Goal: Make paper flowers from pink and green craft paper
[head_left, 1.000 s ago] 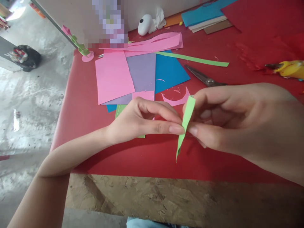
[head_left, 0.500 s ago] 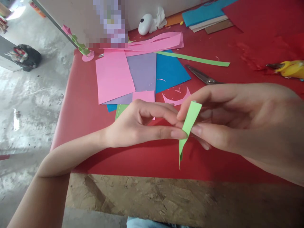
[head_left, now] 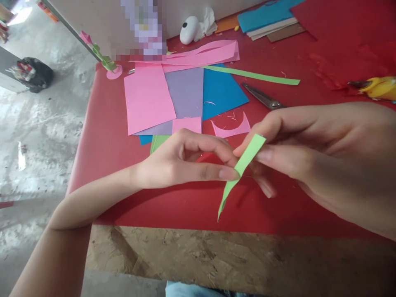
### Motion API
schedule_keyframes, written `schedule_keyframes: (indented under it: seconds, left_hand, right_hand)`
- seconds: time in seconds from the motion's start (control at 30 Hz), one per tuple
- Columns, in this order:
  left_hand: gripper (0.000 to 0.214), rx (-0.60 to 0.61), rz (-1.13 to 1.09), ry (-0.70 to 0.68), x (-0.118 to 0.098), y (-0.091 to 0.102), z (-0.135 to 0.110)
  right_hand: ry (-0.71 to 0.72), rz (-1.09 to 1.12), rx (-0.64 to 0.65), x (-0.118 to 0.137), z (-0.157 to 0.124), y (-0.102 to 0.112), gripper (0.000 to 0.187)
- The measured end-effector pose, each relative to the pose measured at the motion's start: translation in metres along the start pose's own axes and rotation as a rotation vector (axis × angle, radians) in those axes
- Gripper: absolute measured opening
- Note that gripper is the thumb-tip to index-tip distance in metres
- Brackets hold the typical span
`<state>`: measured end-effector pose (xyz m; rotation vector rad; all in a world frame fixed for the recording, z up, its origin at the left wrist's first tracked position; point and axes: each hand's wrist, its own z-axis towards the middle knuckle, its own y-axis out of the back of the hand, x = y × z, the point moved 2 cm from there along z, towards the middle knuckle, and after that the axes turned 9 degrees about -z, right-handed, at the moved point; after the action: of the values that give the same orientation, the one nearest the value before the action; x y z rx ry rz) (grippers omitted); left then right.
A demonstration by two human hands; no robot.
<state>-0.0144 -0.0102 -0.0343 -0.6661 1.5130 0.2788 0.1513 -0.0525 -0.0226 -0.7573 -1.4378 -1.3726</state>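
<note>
Between thumb and fingers, my left hand [head_left: 182, 159] pinches a light green paper strip [head_left: 247, 156] near its middle. The strip slants, its wide end up to the right and its lower end hanging down, twisted and narrow. Closed on the upper part of the same strip is my right hand [head_left: 309, 152], with the thumb at its edge. Both hands are held above the red table, close together. Just behind them lies a curved pink paper scrap [head_left: 232, 130]. Scissors [head_left: 266, 98] rest beyond my right hand, their handles hidden by it.
Stacked beyond my left hand are pink paper [head_left: 148, 99], purple paper [head_left: 188, 90] and blue paper [head_left: 222, 90]. A long green strip [head_left: 256, 76] lies behind the scissors. A pink-and-green paper flower [head_left: 108, 65] stands at the left corner. A yellow tool [head_left: 379, 88] lies far right.
The green strip has tilted further, its lower end swinging left and its top shifting slightly right. My right hand has moved a little right; my left hand still pinches the strip.
</note>
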Motion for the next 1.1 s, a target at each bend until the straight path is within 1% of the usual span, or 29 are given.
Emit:
schedule_keyframes:
  seconds: [0.17, 0.23, 0.33, 0.4, 0.5, 0.53, 0.63, 0.77, 0.83, 0.9, 0.93, 1.03, 1.1]
  left_hand:
    - [0.004, 0.065, -0.188, 0.042, 0.006, 0.002, -0.001]
    - [0.004, 0.089, -0.243, 0.044, 0.008, 0.002, -0.002]
    - [0.004, 0.092, -0.286, 0.061, 0.010, 0.002, -0.002]
    - [0.004, 0.087, -0.296, 0.074, 0.010, 0.001, -0.003]
    - [0.003, 0.081, -0.293, 0.080, 0.010, 0.000, -0.003]
    - [0.003, 0.078, -0.287, 0.082, 0.010, 0.000, -0.003]
    - [0.002, 0.072, -0.244, 0.076, 0.010, 0.001, -0.002]
    - [0.001, 0.073, -0.189, 0.028, 0.009, 0.002, -0.001]
    - [0.003, 0.049, -0.149, 0.007, 0.007, 0.003, -0.001]
    - [0.006, 0.002, -0.076, -0.017, 0.005, 0.003, -0.001]
    - [0.009, -0.032, -0.030, -0.040, 0.004, 0.003, -0.001]
    - [0.017, -0.163, 0.130, -0.139, -0.002, 0.000, -0.001]
    - [0.022, -0.233, 0.253, -0.193, -0.007, -0.003, -0.001]
  right_hand:
    - [0.035, 0.046, 0.077, -0.004, -0.003, 0.005, 0.012]
    - [0.010, 0.045, 0.092, -0.007, -0.003, 0.007, 0.013]
    - [-0.069, -0.033, 0.075, -0.011, -0.002, 0.010, 0.017]
    - [-0.099, -0.072, 0.050, -0.012, -0.002, 0.010, 0.019]
    - [-0.080, -0.038, -0.007, -0.011, -0.002, 0.009, 0.008]
    - [-0.076, -0.009, -0.012, -0.010, -0.002, 0.008, 0.008]
    - [-0.113, 0.080, 0.065, -0.010, -0.002, 0.006, 0.011]
    - [-0.180, 0.161, 0.145, -0.013, -0.003, 0.007, 0.007]
    - [-0.173, 0.147, 0.125, -0.016, -0.003, 0.010, 0.005]
    - [-0.144, 0.118, 0.082, -0.018, -0.002, 0.012, 0.010]
    - [-0.128, 0.107, 0.072, -0.018, -0.002, 0.013, 0.011]
    - [-0.061, 0.091, 0.071, -0.014, -0.001, 0.011, 0.006]
    - [-0.022, 0.059, 0.034, -0.010, -0.001, 0.007, 0.008]
